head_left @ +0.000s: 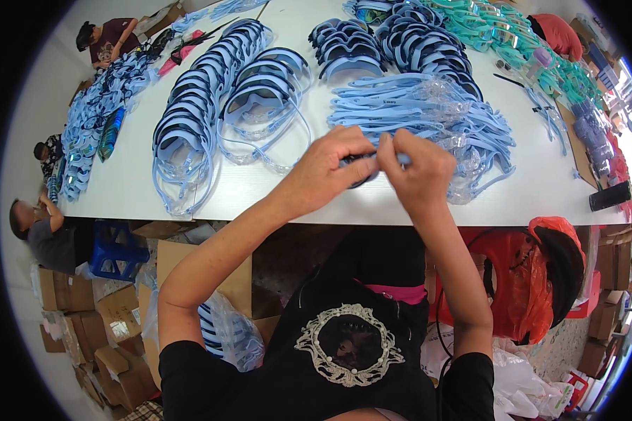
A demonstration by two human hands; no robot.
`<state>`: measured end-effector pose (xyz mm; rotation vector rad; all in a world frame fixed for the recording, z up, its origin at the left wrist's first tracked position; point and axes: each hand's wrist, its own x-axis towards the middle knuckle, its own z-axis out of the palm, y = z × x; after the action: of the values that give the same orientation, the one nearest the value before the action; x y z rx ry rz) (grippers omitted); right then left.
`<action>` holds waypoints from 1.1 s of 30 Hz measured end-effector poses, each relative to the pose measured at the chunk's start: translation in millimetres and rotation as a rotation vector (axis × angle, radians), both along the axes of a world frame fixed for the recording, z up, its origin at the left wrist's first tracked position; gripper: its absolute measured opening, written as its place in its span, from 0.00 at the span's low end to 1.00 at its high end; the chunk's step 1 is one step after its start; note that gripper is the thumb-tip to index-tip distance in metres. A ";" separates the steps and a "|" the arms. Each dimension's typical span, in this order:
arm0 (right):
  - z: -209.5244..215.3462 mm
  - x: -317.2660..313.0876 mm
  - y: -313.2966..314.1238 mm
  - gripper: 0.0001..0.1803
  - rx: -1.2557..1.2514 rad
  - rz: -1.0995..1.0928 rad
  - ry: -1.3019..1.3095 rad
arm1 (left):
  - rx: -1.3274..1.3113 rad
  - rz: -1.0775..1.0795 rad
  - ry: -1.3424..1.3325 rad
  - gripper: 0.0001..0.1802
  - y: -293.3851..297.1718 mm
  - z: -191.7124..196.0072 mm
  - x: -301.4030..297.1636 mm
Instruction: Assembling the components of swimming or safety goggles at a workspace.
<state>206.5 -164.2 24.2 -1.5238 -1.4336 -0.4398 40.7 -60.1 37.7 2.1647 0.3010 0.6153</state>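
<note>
My left hand (pixel 333 163) and my right hand (pixel 423 170) meet above the table's near edge. Both are closed on a pair of swim goggles (pixel 361 181), mostly hidden by my fingers; a dark lens edge shows beneath the left fingers and a bit of light blue by the right. Just beyond lies a thick pile of light blue goggle straps (pixel 376 105) with clear plastic parts. To the left, two rows of light blue goggles, a long one (pixel 189 105) and a shorter one (pixel 263 84), overlap one another. More blue goggle frames (pixel 347 52) stand stacked behind the straps.
Green goggles (pixel 498 35) heap at the far right, and more blue ones (pixel 84 133) at the far left. A black cylinder (pixel 609 197) lies on the right edge. People sit around the white table (pixel 274 200). A red stool (pixel 502 281) and cardboard boxes (pixel 123 365) stand below.
</note>
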 end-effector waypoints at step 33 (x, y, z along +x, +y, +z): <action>-53.3 -46.4 87.2 0.18 0.018 0.983 1.995 | 0.730 0.329 0.109 0.56 88.8 -20.0 -69.8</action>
<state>160.1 -77.0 -29.0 -0.4033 -0.2607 1.3245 -29.1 28.7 17.6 2.8840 0.5654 0.8915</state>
